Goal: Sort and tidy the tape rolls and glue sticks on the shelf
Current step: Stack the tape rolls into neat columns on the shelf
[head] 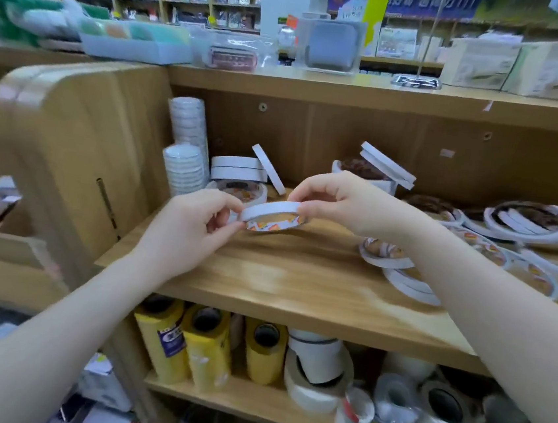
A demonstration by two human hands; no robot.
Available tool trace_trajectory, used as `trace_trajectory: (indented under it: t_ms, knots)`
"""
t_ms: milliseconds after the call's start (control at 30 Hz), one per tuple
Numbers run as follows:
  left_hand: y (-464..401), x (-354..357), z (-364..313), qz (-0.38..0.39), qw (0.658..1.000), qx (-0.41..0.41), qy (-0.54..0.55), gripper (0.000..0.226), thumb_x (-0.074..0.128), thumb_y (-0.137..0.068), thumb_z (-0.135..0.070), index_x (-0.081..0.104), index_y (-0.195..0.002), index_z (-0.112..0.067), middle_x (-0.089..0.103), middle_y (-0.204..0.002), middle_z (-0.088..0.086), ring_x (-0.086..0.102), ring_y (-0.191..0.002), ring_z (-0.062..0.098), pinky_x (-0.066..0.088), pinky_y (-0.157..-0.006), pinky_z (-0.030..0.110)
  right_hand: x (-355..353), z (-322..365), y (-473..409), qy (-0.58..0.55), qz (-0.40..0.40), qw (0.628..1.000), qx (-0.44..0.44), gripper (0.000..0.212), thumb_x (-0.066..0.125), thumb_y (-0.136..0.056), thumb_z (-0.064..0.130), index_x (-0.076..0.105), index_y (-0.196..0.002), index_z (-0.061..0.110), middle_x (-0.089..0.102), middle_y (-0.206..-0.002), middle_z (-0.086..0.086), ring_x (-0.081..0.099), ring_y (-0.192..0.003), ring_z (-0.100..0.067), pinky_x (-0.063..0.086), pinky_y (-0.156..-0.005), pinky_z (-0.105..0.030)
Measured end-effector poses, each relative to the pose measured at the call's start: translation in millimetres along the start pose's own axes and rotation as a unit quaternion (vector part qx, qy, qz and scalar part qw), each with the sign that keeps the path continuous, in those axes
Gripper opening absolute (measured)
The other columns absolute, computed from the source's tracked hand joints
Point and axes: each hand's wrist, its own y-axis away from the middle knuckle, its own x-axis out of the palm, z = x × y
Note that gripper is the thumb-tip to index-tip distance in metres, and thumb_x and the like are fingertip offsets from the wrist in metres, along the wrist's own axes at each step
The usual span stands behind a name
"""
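Wooden shop shelf (297,282) carries scattered tape. Left hand (197,223) and right hand (337,200) each pinch one side of a thin white double-sided tape roll (272,215), held level between them above the board, probably to stack it on the white rolls (237,169) just beyond.

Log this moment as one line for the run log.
step: sorting tape | left hand: pinches tape roll | right hand: pinches same roll | roll: held above shelf | loose rolls: right, unsorted
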Motion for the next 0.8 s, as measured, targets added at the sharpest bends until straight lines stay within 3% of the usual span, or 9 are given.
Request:
trace_trajectory:
  t_ms: [67,133,267,367,500,567,667,733,800]
  knots:
    - [2.4,-1.8,4.3,-0.004,1.0,-0.002,0.008,0.017,0.073,-0.077,-0.012,0.068,-0.093,-0.014,0.046,-0.066,-0.015,0.047,-0.059,0.001,0.037,-0.058,0.016,3.0,0.6,-5.5,-0.01,0.002,1.0,0.0,0.013,0.056,-0.092,0.018,0.067,-0.097,0.023,0.07,-0.096,-0.002,0.062,-0.094,-0.019,0.047,-0.088,-0.03]
    - [1.5,-0.8,6.1,-0.002,1.0,0.01,0.017,0.015,0.072,-0.078,-0.012,0.068,-0.092,-0.015,0.049,-0.069,-0.011,0.048,-0.06,0.003,0.04,-0.057,0.019,1.8,0.9,-4.6,0.0,0.015,1.0,0.006,0.013,0.057,-0.092,0.017,0.067,-0.097,0.023,0.069,-0.096,0.003,0.062,-0.089,-0.006,0.047,-0.081,-0.015]
    - [-6.5,13.8,-3.1,0.03,0.996,0.061,0.052,0.012,0.069,-0.081,-0.022,0.067,-0.091,-0.016,0.057,-0.096,-0.003,0.053,-0.072,0.009,0.044,-0.066,0.013,-14.3,-3.6,15.7,0.056,0.039,0.997,0.033,0.013,0.061,-0.088,0.017,0.068,-0.098,0.023,0.066,-0.094,0.015,0.059,-0.086,0.009,0.042,-0.077,-0.003]
    - [-18.6,27.5,-20.6,0.072,0.987,0.13,0.062,0.028,0.055,-0.085,-0.032,0.067,-0.103,-0.014,0.063,-0.102,-0.002,0.055,-0.097,0.011,0.043,-0.087,0.022,-26.8,-13.0,39.8,0.046,0.023,0.997,0.05,0.013,0.066,-0.084,0.014,0.07,-0.091,0.024,0.067,-0.093,0.015,0.06,-0.086,0.006,0.045,-0.08,-0.009]
    - [-34.8,43.5,-48.2,0.09,0.976,0.186,0.064,0.024,0.058,-0.085,-0.027,0.068,-0.099,-0.011,0.066,-0.092,0.0,0.057,-0.088,0.012,0.048,-0.079,0.031,-45.9,-28.1,72.5,0.008,-0.029,0.997,0.075,0.021,0.066,-0.083,0.013,0.069,-0.1,0.026,0.064,-0.106,0.017,0.062,-0.097,-0.002,0.05,-0.086,-0.019]
    - [-41.7,51.6,-62.1,0.086,0.974,0.197,0.074,0.016,0.064,-0.084,-0.02,0.067,-0.096,-0.011,0.064,-0.09,-0.001,0.057,-0.084,0.012,0.049,-0.076,0.031,-61.2,-39.2,87.8,0.037,-0.085,0.99,0.105,0.027,0.063,-0.086,0.015,0.064,-0.107,0.032,0.062,-0.107,0.021,0.059,-0.101,0.004,0.05,-0.088,-0.019]
    - [-53.5,61.4,-80.9,0.104,0.968,0.196,0.116,0.018,0.061,-0.082,-0.02,0.066,-0.098,-0.013,0.063,-0.092,-0.003,0.057,-0.086,0.009,0.049,-0.078,0.028,-78.4,-58.0,110.2,0.102,-0.161,0.968,0.161,0.019,0.057,-0.091,0.017,0.063,-0.105,0.028,0.064,-0.101,0.015,0.06,-0.093,0.003,0.052,-0.085,-0.022]
    - [-59.9,68.7,-90.8,0.142,0.961,0.203,0.125,0.019,0.06,-0.084,-0.021,0.066,-0.101,-0.015,0.063,-0.097,-0.005,0.057,-0.09,0.008,0.05,-0.081,0.028,-84.3,-71.3,125.2,0.117,-0.135,0.961,0.209,0.018,0.056,-0.092,0.023,0.062,-0.108,0.025,0.064,-0.104,0.008,0.06,-0.094,-0.003,0.051,-0.085,-0.025]
    - [-64.3,75.7,-99.6,0.189,0.951,0.205,0.135,0.019,0.063,-0.085,-0.02,0.065,-0.104,-0.018,0.062,-0.102,-0.007,0.056,-0.095,0.006,0.05,-0.084,0.028,-86.3,-81.3,137.8,0.11,-0.061,0.959,0.252,0.025,0.057,-0.091,0.029,0.06,-0.116,0.027,0.062,-0.112,0.01,0.058,-0.101,-0.004,0.048,-0.092,-0.028]
